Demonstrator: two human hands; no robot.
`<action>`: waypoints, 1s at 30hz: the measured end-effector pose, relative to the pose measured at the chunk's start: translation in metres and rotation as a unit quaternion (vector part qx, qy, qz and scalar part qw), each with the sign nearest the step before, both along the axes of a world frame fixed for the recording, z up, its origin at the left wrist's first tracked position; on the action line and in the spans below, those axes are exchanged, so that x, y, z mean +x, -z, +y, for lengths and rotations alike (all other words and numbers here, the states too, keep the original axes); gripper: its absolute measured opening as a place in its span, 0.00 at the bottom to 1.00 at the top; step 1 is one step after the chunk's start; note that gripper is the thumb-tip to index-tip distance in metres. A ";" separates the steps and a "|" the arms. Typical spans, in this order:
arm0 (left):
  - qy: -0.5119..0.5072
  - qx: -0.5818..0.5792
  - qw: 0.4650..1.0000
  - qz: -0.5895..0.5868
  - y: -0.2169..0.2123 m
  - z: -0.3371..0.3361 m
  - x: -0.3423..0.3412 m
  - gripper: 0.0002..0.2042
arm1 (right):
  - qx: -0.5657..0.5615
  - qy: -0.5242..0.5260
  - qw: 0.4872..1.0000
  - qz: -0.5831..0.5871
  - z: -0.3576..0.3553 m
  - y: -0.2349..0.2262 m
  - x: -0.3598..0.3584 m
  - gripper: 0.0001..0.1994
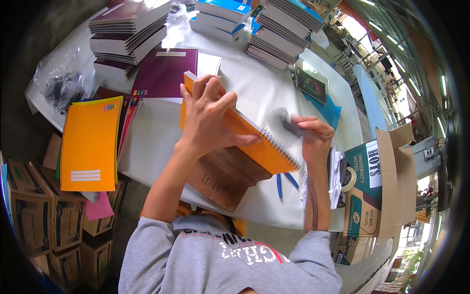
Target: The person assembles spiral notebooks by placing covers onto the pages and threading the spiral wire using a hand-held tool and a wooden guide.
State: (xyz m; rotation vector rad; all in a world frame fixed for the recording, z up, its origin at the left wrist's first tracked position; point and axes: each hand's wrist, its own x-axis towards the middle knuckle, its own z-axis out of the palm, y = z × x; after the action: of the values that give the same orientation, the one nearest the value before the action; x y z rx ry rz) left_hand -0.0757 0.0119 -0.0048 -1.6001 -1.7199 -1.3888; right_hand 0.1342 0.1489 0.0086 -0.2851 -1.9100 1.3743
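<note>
A: Left hand gripped the orange spiral notebook, which was tilted, its coil edge facing 3 o'clock.

B: Right hand?

A: At 3 o'clock of the notebook, fingers closed on a grey tool at the coil's upper end. A loose spiral wire lay along the right forearm.

B: Surroundings?

A: White table. Maroon cover at 11 o'clock, orange covers at 9 o'clock, notebook stacks at 12 o'clock, blue pens at 5 o'clock.
</note>
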 end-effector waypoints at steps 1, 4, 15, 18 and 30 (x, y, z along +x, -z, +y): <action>0.001 -0.005 1.000 -0.002 -0.001 -0.002 0.000 0.31 | -0.037 -0.045 0.998 0.025 -0.005 0.006 -0.004 0.10; -0.011 -0.060 0.998 0.003 -0.008 -0.005 -0.005 0.32 | -0.177 -0.096 0.977 0.077 -0.020 0.028 -0.022 0.08; -0.021 -0.067 0.998 0.007 -0.007 -0.007 -0.013 0.31 | 0.059 -0.257 0.945 0.194 -0.013 -0.027 -0.032 0.05; -0.025 -0.051 0.998 0.012 -0.006 -0.005 -0.016 0.30 | 0.236 -0.035 0.965 -0.106 -0.002 -0.032 -0.046 0.04; 0.019 -0.023 0.999 -0.040 -0.010 -0.013 -0.025 0.29 | 0.158 -0.129 0.977 -0.054 -0.006 -0.020 -0.063 0.09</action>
State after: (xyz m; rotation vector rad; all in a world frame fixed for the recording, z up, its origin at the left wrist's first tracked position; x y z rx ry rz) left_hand -0.1010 -0.0007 0.0056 -1.6314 -1.7878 -1.4599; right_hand 0.0712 0.1428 0.0283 0.0471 -2.2833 1.2071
